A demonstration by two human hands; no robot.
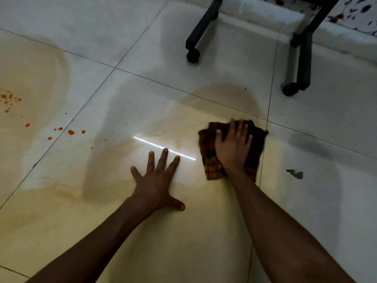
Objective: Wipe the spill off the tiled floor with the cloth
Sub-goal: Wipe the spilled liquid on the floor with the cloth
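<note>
Cloth (212, 166) under right hand (232, 148) (palm flat); spill (228, 99) beside.

Wheeled furniture and stray marks at the edges

We see a black chair leg (202, 29) ending in a caster (192, 55) at top centre, and to its right a dark frame (305, 58) with a pale metal leg (290, 64) on another caster (290, 89). A floral-patterned surface (355, 15) fills the top right corner, and a small grey scrap (295, 173) lies at right, well apart from the furniture
</note>
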